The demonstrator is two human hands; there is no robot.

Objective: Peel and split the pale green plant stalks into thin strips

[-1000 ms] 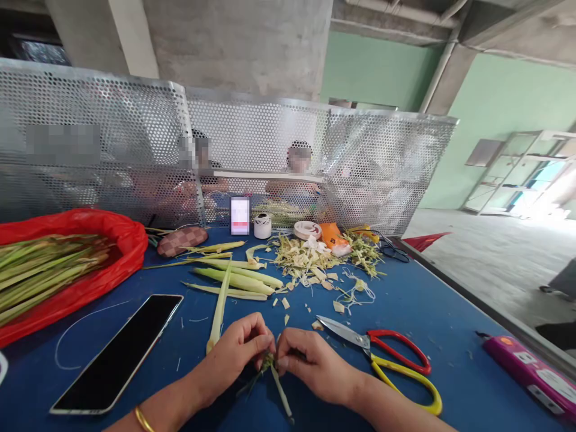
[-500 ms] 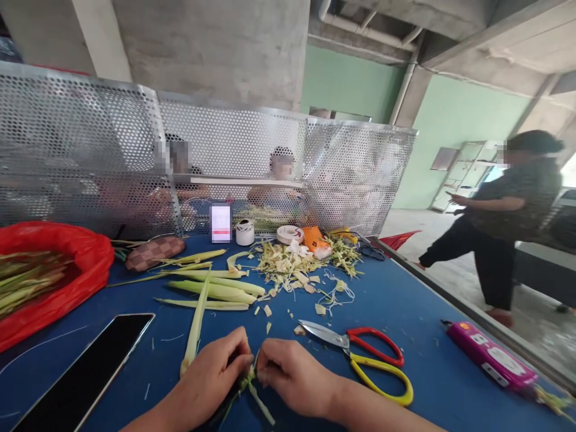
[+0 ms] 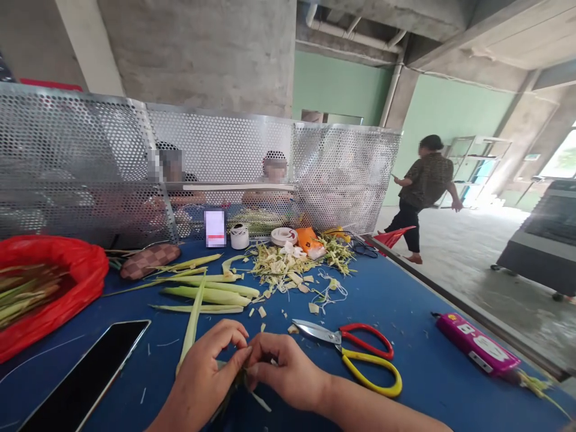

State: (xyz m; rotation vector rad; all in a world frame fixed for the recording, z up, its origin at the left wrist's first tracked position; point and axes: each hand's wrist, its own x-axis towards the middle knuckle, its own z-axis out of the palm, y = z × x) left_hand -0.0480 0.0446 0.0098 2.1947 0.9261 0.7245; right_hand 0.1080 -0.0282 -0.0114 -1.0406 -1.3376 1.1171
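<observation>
1. Your left hand (image 3: pixel 213 372) is nearly closed. Its thumb and pointing finger pinch together on one side of a small green leaf piece (image 3: pixel 242 379).
2. Your right hand (image 3: pixel 288 369) is curled in, with its thumb against its bent fingers. It seems to pinch the other side, but your fingers hide just what they grip.
3. The leaf piece is low in front of you, between your fingertips, above the blue table (image 3: pixel 382 300). A pale strip (image 3: pixel 261 402) hangs down from it.
4. If you pull too hard, a thin bit of leaf might tear. If one pinch goes loose, the piece might slip or come apart.
5. The pale strip dangles free, so it might catch on your fingers.
6. The long pale leaf (image 3: pixel 192 330) lies just beside your left hand. A bump from your wrist might push it away.
7. The scissors (image 3: pixel 337 338) lie near your right arm, with the blades apart. If you reach over there without looking, you might get poked.
8. The black-screened phone (image 3: pixel 90 378) lies to your left. A swinging elbow might knock it.
</observation>
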